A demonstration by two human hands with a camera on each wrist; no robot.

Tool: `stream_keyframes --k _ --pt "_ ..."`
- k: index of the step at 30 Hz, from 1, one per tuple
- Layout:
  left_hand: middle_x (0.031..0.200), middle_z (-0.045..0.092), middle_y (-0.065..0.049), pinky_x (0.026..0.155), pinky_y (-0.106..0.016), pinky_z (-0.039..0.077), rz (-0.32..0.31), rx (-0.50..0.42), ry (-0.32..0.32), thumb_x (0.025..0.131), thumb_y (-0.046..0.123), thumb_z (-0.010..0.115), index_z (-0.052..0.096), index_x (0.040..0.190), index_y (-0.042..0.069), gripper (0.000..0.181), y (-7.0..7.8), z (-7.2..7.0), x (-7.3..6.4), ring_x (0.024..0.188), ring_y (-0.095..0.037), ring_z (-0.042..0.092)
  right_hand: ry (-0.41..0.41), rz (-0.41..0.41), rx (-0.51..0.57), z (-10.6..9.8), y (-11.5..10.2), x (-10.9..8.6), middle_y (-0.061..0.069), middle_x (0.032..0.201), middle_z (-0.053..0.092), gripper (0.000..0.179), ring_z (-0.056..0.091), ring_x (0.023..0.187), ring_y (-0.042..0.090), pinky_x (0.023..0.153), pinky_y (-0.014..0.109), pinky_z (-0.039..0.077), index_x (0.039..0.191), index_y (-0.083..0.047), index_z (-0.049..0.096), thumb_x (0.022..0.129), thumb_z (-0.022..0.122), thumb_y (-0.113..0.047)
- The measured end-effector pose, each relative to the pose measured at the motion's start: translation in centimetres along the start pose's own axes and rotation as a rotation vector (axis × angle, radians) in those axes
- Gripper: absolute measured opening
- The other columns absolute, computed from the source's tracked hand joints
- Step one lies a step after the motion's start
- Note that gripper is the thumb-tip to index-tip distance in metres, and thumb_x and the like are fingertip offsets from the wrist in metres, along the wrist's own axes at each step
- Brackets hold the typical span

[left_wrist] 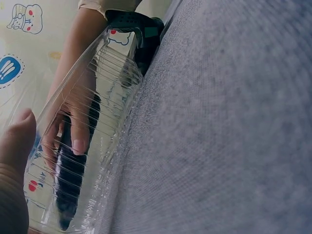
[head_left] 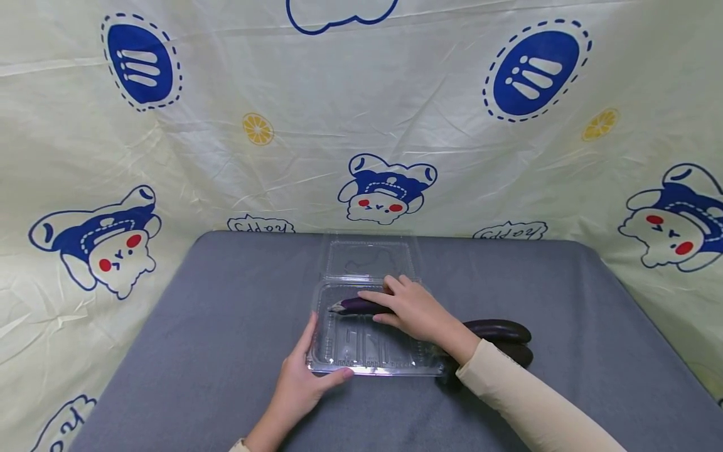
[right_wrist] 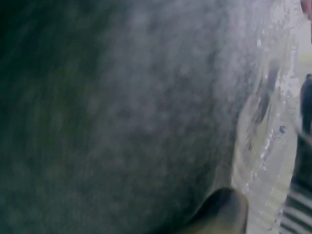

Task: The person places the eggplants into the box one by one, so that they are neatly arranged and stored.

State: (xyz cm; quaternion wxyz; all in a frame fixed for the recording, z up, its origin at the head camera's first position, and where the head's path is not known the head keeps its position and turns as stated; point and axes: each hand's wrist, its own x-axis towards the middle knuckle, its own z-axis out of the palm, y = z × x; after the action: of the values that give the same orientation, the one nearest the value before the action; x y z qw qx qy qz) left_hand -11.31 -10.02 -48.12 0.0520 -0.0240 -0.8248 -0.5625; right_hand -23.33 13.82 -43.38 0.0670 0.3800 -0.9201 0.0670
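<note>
A clear plastic clamshell box (head_left: pixel 378 371) lies on the grey cloth, its lid (head_left: pixel 367 256) folded back away from me. My left hand (head_left: pixel 296 376) holds the near left corner, thumb along the front rim and fingers against the left side. Over the tray's far half, my right hand (head_left: pixel 418 307) grips a dark purple eggplant (head_left: pixel 361 306) whose pale tip points left. Through the ribbed plastic, the left wrist view shows this eggplant (left_wrist: pixel 68 190) under the right fingers. The right wrist view is blurred; part of the box (right_wrist: pixel 263 161) shows at its right side.
Two more dark eggplants (head_left: pixel 499 329) lie side by side to the right of the box, partly behind the right forearm. A black wrist device (left_wrist: pixel 141 34) is on the right wrist. A printed pale curtain (head_left: pixel 440 125) hangs behind the table's far edge.
</note>
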Motion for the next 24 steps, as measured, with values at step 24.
stream_keyframes --k 24 --pt "0.162 0.030 -0.007 0.115 -0.042 0.036 0.038 0.025 0.012 0.060 0.036 0.095 0.026 0.158 0.016 0.122 -0.03 0.28 -0.05 0.143 -0.028 0.039 0.009 -0.016 -0.196 0.86 -0.73 -0.15 0.000 0.104 0.058 0.053 0.052 0.088 0.017 0.070 0.032 0.049 0.142 -0.041 0.052 0.092 0.067 -0.046"
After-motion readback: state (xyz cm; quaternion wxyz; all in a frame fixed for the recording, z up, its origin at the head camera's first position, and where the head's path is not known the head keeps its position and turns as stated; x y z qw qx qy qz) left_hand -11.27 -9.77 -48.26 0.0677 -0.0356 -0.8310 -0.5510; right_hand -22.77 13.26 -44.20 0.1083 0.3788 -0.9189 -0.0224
